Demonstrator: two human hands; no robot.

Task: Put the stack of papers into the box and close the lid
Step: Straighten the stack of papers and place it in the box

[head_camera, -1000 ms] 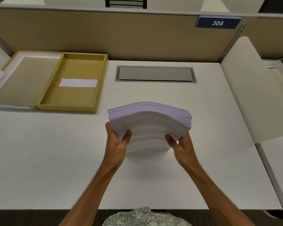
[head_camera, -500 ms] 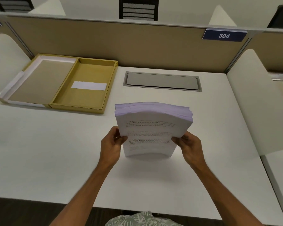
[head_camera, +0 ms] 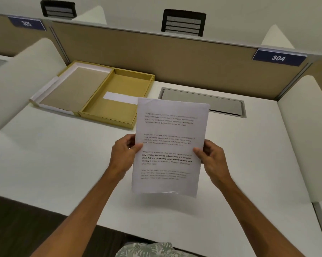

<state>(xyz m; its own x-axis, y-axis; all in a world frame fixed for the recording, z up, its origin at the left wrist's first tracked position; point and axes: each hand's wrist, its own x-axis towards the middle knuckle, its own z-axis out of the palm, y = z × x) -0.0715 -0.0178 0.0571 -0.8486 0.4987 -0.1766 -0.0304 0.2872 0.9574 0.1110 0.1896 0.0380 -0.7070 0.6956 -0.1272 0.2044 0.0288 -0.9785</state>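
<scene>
Head view: left hand (head_camera: 124,154) and right hand (head_camera: 211,157) clamp opposite edges of stack of papers (head_camera: 170,147), held upright above desk (head_camera: 63,164); box (head_camera: 117,112) open, far-left.

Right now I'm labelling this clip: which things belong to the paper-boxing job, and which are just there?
Job:
stack of papers, held upright by left hand and right hand
yellow box, open
its lid, lying flat beside it

Just there:
cable hatch
304 sign
305 sign
chair
</scene>
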